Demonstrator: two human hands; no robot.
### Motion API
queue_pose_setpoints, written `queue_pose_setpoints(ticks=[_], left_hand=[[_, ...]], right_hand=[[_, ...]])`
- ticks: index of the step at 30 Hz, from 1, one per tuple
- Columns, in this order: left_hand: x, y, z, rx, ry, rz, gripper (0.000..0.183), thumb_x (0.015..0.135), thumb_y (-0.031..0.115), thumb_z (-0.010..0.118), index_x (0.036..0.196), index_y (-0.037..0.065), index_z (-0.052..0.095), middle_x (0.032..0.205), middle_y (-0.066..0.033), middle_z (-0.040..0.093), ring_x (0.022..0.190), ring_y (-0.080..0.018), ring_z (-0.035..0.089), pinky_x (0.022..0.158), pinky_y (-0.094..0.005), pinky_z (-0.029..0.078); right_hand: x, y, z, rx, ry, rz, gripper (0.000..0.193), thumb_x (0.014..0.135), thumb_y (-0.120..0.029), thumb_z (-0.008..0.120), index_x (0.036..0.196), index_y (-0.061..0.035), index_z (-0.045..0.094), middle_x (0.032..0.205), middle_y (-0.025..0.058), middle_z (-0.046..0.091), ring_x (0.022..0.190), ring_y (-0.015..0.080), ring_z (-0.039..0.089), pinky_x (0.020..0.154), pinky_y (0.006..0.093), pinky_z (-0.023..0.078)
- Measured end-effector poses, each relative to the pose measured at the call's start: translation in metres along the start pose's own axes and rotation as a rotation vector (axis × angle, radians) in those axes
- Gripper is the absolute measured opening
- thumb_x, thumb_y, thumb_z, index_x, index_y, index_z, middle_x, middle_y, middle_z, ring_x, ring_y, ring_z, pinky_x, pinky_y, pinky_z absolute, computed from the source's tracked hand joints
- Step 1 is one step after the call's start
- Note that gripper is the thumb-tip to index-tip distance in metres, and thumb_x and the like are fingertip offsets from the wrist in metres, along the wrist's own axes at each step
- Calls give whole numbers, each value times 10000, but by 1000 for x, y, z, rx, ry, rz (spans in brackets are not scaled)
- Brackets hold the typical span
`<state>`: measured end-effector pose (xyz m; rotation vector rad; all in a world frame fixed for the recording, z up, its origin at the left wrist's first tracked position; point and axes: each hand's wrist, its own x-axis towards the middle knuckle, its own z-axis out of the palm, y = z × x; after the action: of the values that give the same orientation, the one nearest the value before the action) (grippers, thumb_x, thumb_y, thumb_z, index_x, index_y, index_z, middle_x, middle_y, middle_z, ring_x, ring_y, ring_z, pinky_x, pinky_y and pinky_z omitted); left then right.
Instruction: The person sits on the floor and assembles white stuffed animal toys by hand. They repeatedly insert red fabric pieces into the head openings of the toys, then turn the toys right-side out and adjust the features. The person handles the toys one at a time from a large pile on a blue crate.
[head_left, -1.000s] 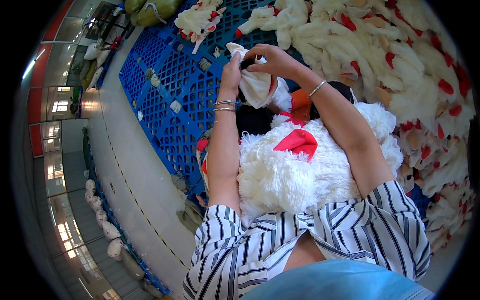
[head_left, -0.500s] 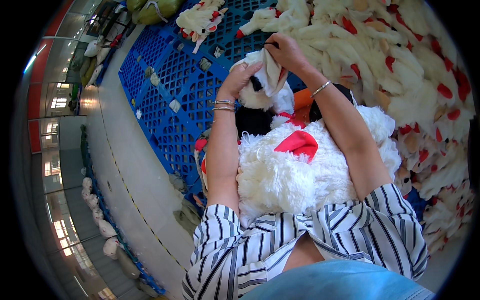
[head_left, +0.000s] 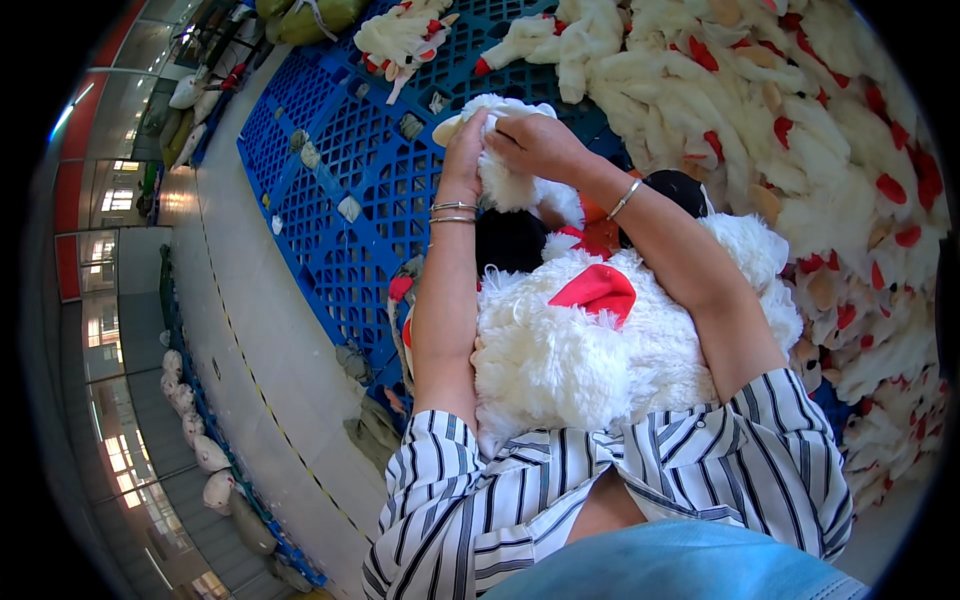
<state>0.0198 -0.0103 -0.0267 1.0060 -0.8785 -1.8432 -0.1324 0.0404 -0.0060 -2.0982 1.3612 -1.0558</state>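
A small white plush piece (head_left: 508,188) is up in front of me, above a blue pallet. My left hand (head_left: 464,158) grips its left side, with the thumb upward. From the right, my right hand (head_left: 541,147) bends over the piece, fingers closed on its upper part; the fingertips are partly hidden. Below my hands, a bulky white fluffy plush skin (head_left: 570,350) fills my lap between both forearms. On it lies a red fabric flap (head_left: 597,290). A black patch (head_left: 508,243) shows just under the held piece, and a black rounded part (head_left: 677,190) sits beyond my right forearm.
Blue plastic pallets (head_left: 345,205) lie ahead and to the left. A large heap of cream plush skins with red parts (head_left: 720,120) covers the right side. One loose skin (head_left: 403,40) rests on the pallet at the back. White stuffed bundles (head_left: 208,453) line the far left.
My right hand has come down and left, close beside my left hand. The pale fabric it stretched upward has folded over, and the dark patch on the held piece is now covered.
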Motion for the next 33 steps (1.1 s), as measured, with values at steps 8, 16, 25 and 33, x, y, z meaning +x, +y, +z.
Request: queue_pose_setpoints(ticks=[8, 16, 25, 33], left_hand=[[-8, 6, 18, 157, 8, 124, 328, 976, 321, 571, 1134, 42, 638, 1068, -51, 654, 918, -141, 634, 772, -290, 529], [10, 4, -10, -37, 127, 184, 398, 956, 368, 577, 1169, 35, 614, 1102, -72, 646, 974, -181, 636, 850, -336, 527], [12, 4, -12, -103, 62, 185, 389, 964, 355, 570, 1195, 42, 592, 1107, -67, 643, 999, -184, 638, 858, -338, 534], [-3, 13, 6, -134, -94, 159, 347, 975, 327, 571, 1194, 59, 590, 1113, -48, 646, 1016, -164, 632, 871, -319, 524]], right_hand=[[3, 15, -5, 340, 101, 123, 345, 994, -296, 544, 871, 18, 619, 664, 38, 530, 615, 110, 472, 566, 301, 421], [13, 63, -28, 351, 301, 381, 359, 954, -311, 569, 743, -24, 618, 667, -21, 517, 613, 66, 449, 528, 270, 385], [9, 70, -9, 414, 5, 395, 270, 931, -215, 580, 880, 21, 702, 745, 50, 668, 601, 124, 525, 564, 286, 441], [9, 53, -22, 903, -138, 682, 313, 996, -296, 528, 887, -29, 651, 679, 14, 594, 469, 68, 419, 421, 238, 306]])
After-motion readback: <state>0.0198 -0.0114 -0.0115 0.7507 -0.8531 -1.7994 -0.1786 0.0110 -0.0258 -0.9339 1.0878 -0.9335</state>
